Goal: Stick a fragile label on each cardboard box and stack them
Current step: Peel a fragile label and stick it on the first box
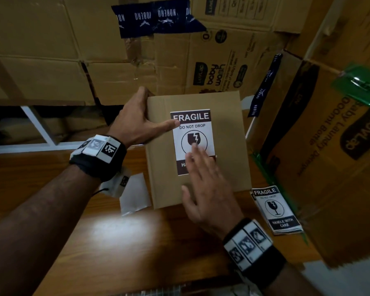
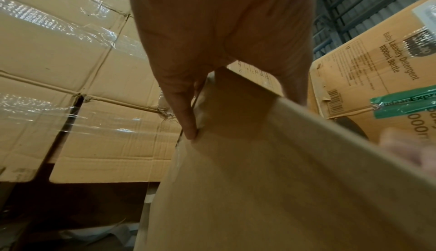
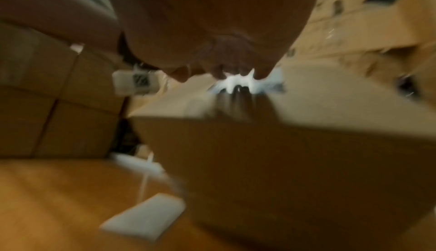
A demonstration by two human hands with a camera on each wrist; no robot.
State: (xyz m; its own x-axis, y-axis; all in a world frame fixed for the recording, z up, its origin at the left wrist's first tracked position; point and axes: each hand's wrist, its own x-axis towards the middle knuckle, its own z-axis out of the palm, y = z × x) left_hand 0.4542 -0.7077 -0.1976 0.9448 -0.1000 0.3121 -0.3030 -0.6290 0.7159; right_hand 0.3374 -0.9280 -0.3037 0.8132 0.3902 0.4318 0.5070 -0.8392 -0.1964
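A small plain cardboard box [image 1: 226, 133] stands on the wooden table [image 1: 107, 238]. A white and dark fragile label [image 1: 191, 130] lies on its top. My left hand [image 1: 137, 122] clasps the box's far left corner: the thumb lies along the top and touches the label's edge, while the fingers go down the side [image 2: 188, 120]. My right hand [image 1: 201, 169] lies flat with straight fingers on the label's lower half and looks blurred. In the right wrist view the fingertips [image 3: 219, 70] meet the white label [image 3: 264, 81] on the box [image 3: 283, 152].
A stack of spare fragile labels [image 1: 278, 210] lies right of the box. A peeled white backing sheet [image 1: 135, 193] rests left of it. Large cartons [image 1: 51, 60] wall the back, and a detergent carton [image 1: 329, 167] crowds the right side.
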